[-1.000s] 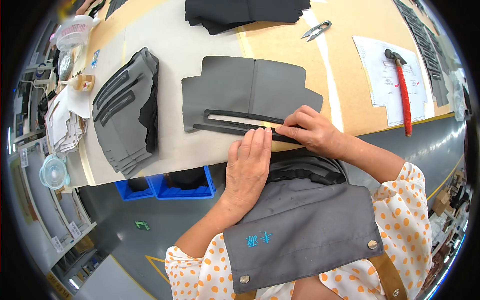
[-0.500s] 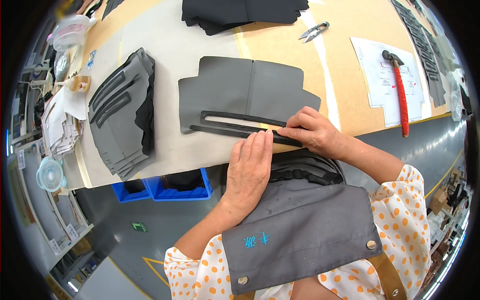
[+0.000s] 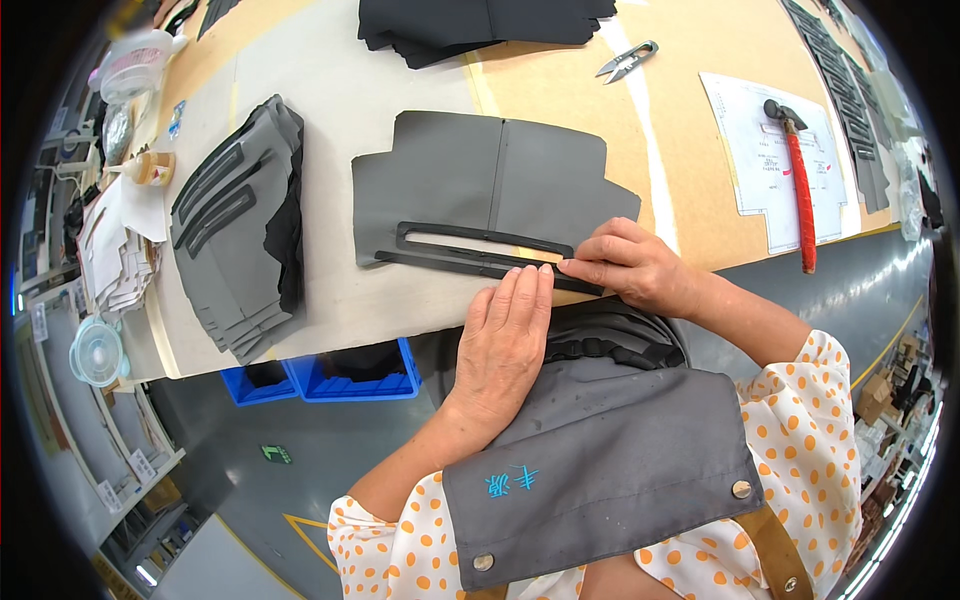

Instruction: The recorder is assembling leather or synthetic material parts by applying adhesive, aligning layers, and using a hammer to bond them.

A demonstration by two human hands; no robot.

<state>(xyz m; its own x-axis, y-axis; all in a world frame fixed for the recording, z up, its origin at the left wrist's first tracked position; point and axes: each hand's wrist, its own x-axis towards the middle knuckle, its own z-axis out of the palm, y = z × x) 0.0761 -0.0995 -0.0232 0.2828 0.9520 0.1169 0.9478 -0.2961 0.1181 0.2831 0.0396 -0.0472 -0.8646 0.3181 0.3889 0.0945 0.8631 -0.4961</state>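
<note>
A grey sheet panel (image 3: 440, 175) lies flat near the table's front edge, with a vertical seam and a long slot along its near side. Black edging (image 3: 465, 234) borders the slot, and a black strip (image 3: 430, 262) runs along the panel's near edge. My left hand (image 3: 503, 340) lies with straight fingers side by side, their tips pressing on the strip near the slot's right part. Just right of it, my right hand (image 3: 640, 270) is closed in a pinch on the edging at the slot's right end. Its curled fingers hide that end.
Stacked grey panels (image 3: 225, 240) with slots lie left. Black sheets (image 3: 480, 30) and thread snips (image 3: 628, 62) are at the back. A red-handled hammer (image 3: 803, 190) rests on a paper pattern (image 3: 735, 150) at right. Blue bins (image 3: 360, 388) stand below the table edge.
My right hand has shifted very slightly to the right along the edging. My left hand stays pressed on the strip, nearly unmoved. The view has shifted a little.
</note>
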